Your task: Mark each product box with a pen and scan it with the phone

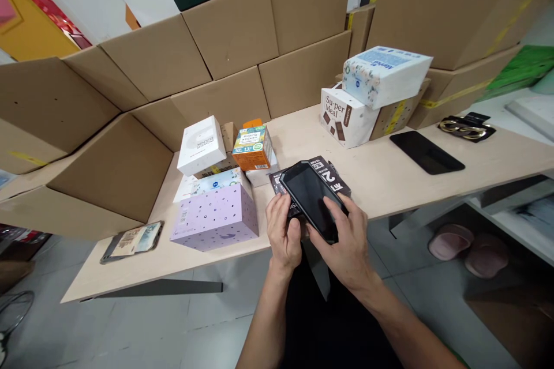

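A black smartphone (309, 193) with a dark screen lies tilted over a black box (328, 172) with white printing, near the table's front edge. My right hand (346, 236) is closed on the phone's lower right end, its index finger across the screen and its thumb at the near edge. My left hand (283, 230) is to the left of the phone, its fingers curled at the near left corner of the black box. A strip of the box shows between these fingers and the phone. What lies under the left fingertips is hidden.
Left of my hands are a lilac dotted box (212, 216), a white box (201, 145) and an orange tea-style box (251, 148). To the right stand a Su-per Meal box (346, 116), a tissue pack (385, 75), a flat black slab (426, 151) and a gold chain (465, 127). Cardboard boxes (234, 34) wall the back.
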Available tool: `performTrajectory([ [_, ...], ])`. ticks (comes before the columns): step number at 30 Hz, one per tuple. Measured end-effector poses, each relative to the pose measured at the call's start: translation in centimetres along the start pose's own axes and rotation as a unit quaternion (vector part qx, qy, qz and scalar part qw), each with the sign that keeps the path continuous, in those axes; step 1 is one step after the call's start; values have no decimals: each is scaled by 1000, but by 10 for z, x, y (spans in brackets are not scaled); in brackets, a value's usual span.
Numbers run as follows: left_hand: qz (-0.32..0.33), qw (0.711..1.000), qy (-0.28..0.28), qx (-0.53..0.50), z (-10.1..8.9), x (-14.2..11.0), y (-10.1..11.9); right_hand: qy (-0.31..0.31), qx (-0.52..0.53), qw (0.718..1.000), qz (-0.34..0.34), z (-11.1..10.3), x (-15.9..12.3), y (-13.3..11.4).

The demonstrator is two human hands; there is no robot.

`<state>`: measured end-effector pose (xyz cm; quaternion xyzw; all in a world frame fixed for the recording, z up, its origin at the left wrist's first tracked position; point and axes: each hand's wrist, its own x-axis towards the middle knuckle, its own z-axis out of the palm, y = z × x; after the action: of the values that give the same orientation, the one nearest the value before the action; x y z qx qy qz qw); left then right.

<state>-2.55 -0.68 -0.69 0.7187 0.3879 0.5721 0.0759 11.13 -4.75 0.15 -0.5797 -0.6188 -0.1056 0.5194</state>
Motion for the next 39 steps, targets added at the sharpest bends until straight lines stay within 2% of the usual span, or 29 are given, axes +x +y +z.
performTrajectory([
  [33, -20, 1000, 12, -3, 2, -2, 0, -3, -9, 1000, 3, -1, 1, -2],
  [39, -22, 1000, 15, -6, 2, -1, -1, 12, 4, 1000, 4, -3, 3, 0],
])
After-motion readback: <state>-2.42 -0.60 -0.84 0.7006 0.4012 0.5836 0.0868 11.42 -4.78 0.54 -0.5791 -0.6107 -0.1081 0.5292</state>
